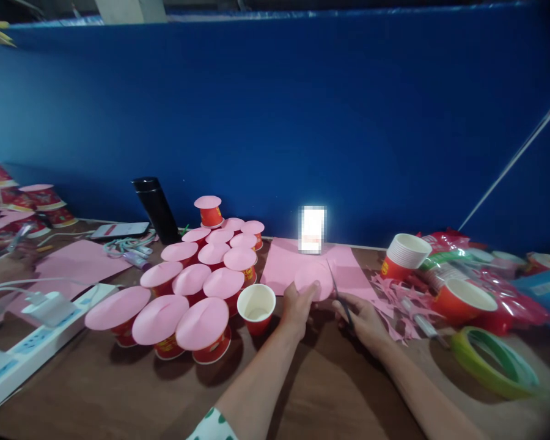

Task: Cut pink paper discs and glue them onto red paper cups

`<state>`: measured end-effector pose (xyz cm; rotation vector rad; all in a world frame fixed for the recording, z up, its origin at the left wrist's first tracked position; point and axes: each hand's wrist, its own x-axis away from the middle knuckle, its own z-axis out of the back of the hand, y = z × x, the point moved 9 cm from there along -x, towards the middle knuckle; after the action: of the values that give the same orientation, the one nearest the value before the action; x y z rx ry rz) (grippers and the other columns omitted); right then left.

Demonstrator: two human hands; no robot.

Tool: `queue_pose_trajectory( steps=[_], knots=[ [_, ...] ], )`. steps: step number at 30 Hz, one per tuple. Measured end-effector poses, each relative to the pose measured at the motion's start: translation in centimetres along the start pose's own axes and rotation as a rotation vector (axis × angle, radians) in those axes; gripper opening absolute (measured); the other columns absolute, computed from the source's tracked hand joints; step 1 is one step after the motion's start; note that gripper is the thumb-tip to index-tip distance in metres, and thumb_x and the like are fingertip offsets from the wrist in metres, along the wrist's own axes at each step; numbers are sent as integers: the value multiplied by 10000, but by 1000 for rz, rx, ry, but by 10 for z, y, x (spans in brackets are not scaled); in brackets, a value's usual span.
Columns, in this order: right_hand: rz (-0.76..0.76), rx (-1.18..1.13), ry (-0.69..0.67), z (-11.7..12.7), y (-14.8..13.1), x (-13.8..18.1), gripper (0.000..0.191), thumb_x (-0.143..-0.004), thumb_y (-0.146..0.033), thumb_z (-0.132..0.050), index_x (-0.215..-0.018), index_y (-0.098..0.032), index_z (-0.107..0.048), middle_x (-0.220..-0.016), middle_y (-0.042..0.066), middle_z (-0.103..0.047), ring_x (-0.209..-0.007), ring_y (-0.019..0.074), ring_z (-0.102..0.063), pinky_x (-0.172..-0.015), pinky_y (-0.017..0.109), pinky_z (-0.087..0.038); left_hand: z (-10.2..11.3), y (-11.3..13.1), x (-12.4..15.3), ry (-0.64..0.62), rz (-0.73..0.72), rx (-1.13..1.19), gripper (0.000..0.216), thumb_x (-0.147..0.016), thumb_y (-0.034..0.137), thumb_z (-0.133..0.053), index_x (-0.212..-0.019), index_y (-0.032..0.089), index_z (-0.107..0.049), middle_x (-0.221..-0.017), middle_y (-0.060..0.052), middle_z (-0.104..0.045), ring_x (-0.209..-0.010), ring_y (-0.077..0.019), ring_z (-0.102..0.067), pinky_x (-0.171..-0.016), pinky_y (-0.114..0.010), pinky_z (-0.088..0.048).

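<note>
My left hand (pixel 297 305) pinches a round pink paper disc (pixel 312 279), holding it up over the wooden table. My right hand (pixel 364 318) is closed round a pair of scissors (pixel 340 293), whose blades point up along the disc's right edge. A sheet of pink paper (pixel 284 263) lies flat behind the disc. Just left of my left hand stands an open red paper cup (pixel 256 308) with nothing over it. Further left are several red cups capped with pink paper discs (pixel 201 324).
Pink paper scraps (pixel 394 293) lie right of my right hand. A stack of red cups (pixel 403 256), a single red cup (pixel 467 299) and a green tape roll (pixel 490 360) sit at right. A black flask (pixel 156 208), phone (pixel 119 230) and white power strip (pixel 36 336) are at left.
</note>
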<state>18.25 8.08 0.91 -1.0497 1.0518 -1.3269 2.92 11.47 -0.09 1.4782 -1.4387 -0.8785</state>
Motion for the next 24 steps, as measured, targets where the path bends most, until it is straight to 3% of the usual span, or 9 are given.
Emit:
queue_pose_trajectory(
  steps=[4,11,24],
  knots=[
    [-33,-53,-62,-5,3,0,525,-711,-562,-654,-1063,-172,-656,-527,-36,-522,-413,84,-425,-361,185,-302,-1,-1,2,-5,28,-4,456,-611,369,-774,-952,91,-653,-731,-64,-678,-492,-99,-540,-426,-194,-416],
    [-53,-105,-62,-7,1,0,543,-678,-580,-670,-1043,-179,-664,-529,-36,-515,-425,94,-447,-367,191,-315,3,1,3,59,33,25,342,-587,345,-782,-791,98,-663,-595,-17,-634,-440,-81,-491,-422,-196,-394],
    [-10,-93,-45,-6,-4,0,530,-661,-568,-690,-1003,-163,-675,-547,-21,-542,-441,94,-443,-386,202,-315,3,-1,5,74,78,7,286,-576,322,-787,-717,110,-657,-538,3,-597,-426,-88,-482,-412,-205,-389]
  ],
)
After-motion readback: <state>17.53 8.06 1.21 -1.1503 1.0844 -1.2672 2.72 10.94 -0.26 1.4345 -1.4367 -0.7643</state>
